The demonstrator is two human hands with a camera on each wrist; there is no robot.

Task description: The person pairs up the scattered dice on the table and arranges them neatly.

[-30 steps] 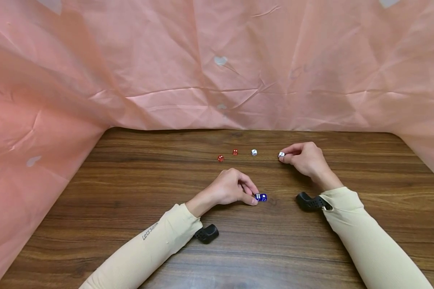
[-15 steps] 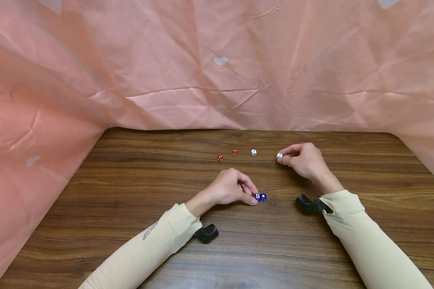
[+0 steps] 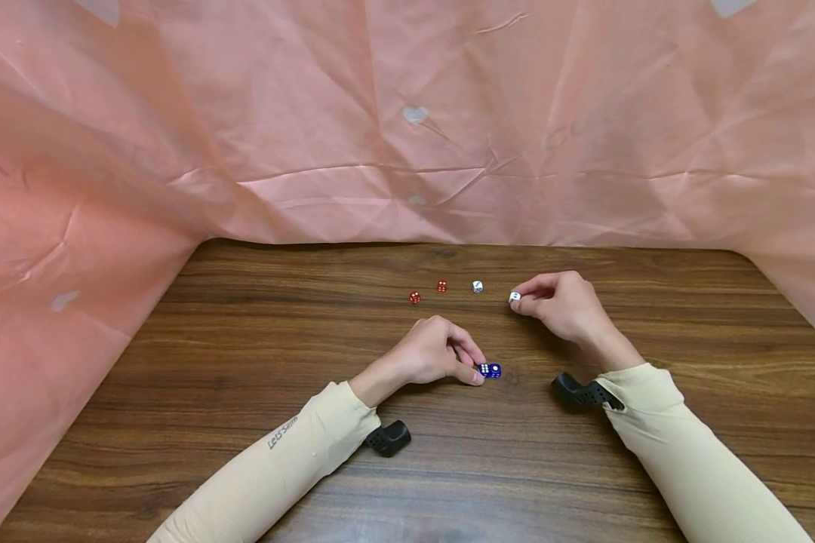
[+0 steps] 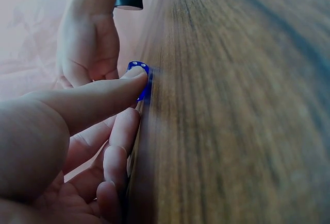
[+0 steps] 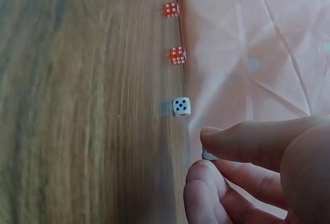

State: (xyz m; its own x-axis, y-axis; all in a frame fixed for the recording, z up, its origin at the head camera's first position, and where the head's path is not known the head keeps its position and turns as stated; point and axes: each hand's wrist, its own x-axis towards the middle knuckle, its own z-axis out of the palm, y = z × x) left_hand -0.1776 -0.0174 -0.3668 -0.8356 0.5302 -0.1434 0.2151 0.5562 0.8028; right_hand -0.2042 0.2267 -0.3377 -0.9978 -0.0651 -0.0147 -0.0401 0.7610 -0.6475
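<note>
My left hand (image 3: 433, 353) pinches the left one of two blue dice (image 3: 495, 370) that sit side by side on the table; in the left wrist view the thumb covers much of a blue die (image 4: 135, 63). My right hand (image 3: 565, 308) pinches a white die (image 3: 514, 297) between thumb and fingers, and in the right wrist view only a sliver of it shows. To its left stands another white die (image 3: 478, 286), seen also as a white die (image 5: 181, 106) with five dots. Further left are two red dice, one (image 3: 442, 286) slightly behind the other (image 3: 415, 298).
The brown wooden table (image 3: 278, 324) is bordered at the back and sides by a pink sheet (image 3: 299, 113) with pale hearts. A black wrist device (image 3: 389, 439) is at the left cuff, another black device (image 3: 577, 391) at the right cuff.
My right hand has moved a little left and toward the near side with the white die, closer to the other white die. The left hand and the blue dice have stayed put.
</note>
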